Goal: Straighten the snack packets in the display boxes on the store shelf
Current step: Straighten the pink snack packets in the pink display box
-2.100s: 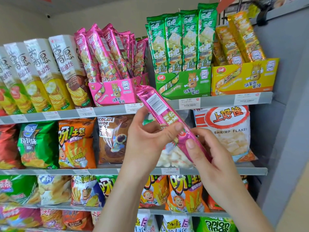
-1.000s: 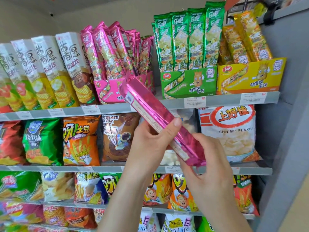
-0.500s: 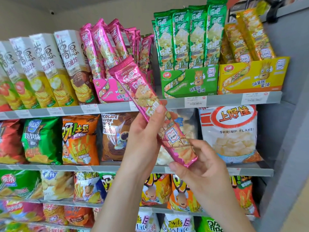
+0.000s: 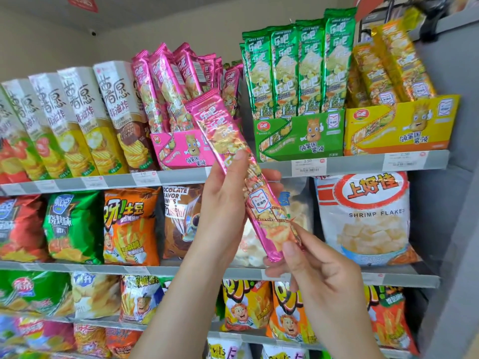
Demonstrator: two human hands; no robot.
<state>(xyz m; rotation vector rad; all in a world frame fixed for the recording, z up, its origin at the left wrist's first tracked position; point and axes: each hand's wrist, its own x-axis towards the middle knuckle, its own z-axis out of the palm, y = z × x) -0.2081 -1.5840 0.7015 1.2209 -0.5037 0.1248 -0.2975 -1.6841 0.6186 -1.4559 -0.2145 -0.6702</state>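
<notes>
- The pink packet is being held in the air in front of the shelves, tilted with its top end up and to the left; that end is overlapping the right front corner of the pink display box, while its bottom end is hanging in front of the middle shelf.
- Two seconds ago it was showing its plain back with the barcode; now its printed front is facing the camera, and its top end is sitting higher and closer to the box than half a second ago.
- The left hand is gripping the packet at mid-length, thumb pressing on the front and fingers curling behind.
- The right hand is pinching the bottom end between thumb and fingertips; earlier it was wrapping more of the packet.
- The other pink packets are standing in the box, fanned and leaning left; how much room remains among them is hard to tell.
- The green display box is sitting just to the right, its green packets standing upright; the yellow display box is next, its yellow packets leaning left.
- The tall chip cartons are crowding the pink box's left side; the grey side panel is closing off the shelf on the right.
- The top shelf edge is running just beneath the boxes.
</notes>
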